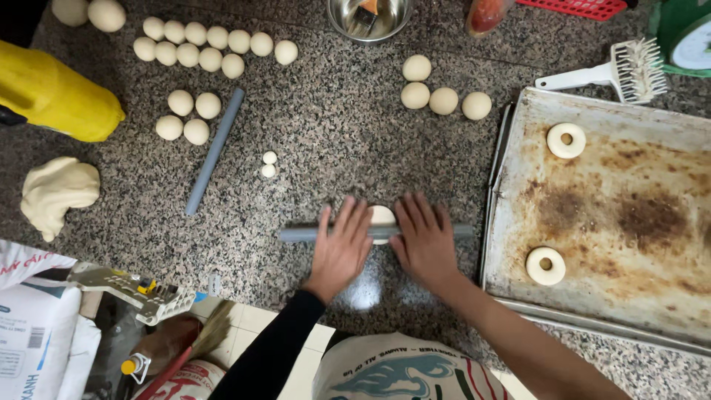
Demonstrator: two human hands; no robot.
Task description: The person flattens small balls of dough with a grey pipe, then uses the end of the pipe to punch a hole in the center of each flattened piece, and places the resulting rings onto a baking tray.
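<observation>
My left hand (342, 244) and my right hand (424, 238) lie flat, fingers spread, on a grey rod (300, 235) that rests across a flattened round of dough (382, 217) on the speckled granite counter (333, 126). The dough disc shows between my two hands. To the right, a worn metal baking tray (629, 148) holds two ring-shaped dough pieces (566, 140) (546, 266).
Several dough balls (196, 44) sit at the top left, more (443, 100) near the middle top. A second grey rod (215, 150), a dough lump (58, 190), a yellow object (52, 92), a steel bowl (369, 18), a white brush (618, 70) and sacks (37, 326) surround the spot.
</observation>
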